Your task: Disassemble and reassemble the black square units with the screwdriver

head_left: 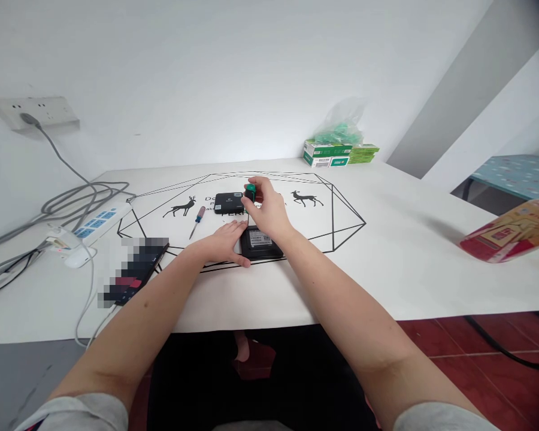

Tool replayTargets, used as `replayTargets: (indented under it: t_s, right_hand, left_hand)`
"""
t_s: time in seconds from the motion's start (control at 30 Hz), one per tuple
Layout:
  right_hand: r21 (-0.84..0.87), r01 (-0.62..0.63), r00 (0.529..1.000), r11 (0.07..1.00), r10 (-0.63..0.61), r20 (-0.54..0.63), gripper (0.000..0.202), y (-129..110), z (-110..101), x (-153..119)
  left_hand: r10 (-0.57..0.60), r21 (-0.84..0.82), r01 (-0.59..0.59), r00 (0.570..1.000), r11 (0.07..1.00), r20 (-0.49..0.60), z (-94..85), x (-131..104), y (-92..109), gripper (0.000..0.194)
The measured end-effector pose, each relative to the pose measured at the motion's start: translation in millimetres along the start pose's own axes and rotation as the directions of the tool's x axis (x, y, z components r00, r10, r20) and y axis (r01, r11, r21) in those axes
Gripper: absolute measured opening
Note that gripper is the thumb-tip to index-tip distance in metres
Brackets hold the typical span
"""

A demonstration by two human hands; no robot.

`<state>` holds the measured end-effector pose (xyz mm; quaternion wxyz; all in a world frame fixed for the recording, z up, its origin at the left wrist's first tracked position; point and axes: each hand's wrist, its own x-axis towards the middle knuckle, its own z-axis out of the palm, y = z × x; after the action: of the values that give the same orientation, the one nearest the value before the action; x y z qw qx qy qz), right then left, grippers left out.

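Note:
A black device with a white label point(260, 238) lies on the white table mat. My left hand point(227, 242) rests at its left edge, fingers apart, thumb near the front corner. Above the device's back left part, my right hand point(267, 206) is closed round the handle of a green and black screwdriver point(250, 190). The screwdriver stands upright with its shaft pointing down; its tip is too small to make out. Behind my left hand sits a flat black box point(228, 203). A second screwdriver point(200, 214) with a red and blue handle lies left of that box.
A phone point(137, 275) with a cable lies at the left, near a white power strip point(99, 222) and tangled grey cables point(67, 206). Green and white boxes point(327, 149) with a plastic bag point(341, 126) stand by the wall. A red and clear package point(505, 233) is at the right.

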<state>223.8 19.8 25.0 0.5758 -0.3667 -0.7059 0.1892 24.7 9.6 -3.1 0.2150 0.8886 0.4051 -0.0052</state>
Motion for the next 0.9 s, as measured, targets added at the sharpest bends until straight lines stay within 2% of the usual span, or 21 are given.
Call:
replayTargets:
  t_s: [0.13,0.33,0.5,0.9]
  right_hand:
    - [-0.022,0.008,1.0,1.0,-0.007,0.026,0.038,-0.7,-0.6,0.1]
    - [-0.097,0.086,0.996,0.992,-0.085,0.014,0.044,2.6,-0.5,2.2]
    - [-0.108,0.087,0.996,0.99,-0.087,0.009,0.044,4.8,0.4,2.2]
    - [-0.108,0.085,0.996,0.99,-0.084,0.012,0.043,4.2,-1.0,2.0]
  left_hand:
    - [0.016,-0.009,-0.016,1.0,1.0,-0.02,1.1,0.5,-2.0,0.152]
    - [0.023,-0.004,-0.023,1.0,1.0,-0.019,0.1,0.5,-0.8,0.153]
    - [0.041,0.002,-0.041,0.999,0.999,-0.028,1.8,1.3,-4.3,0.152]
    - [-0.022,0.001,0.022,1.0,1.0,0.005,0.0,0.5,0.7,0.156]
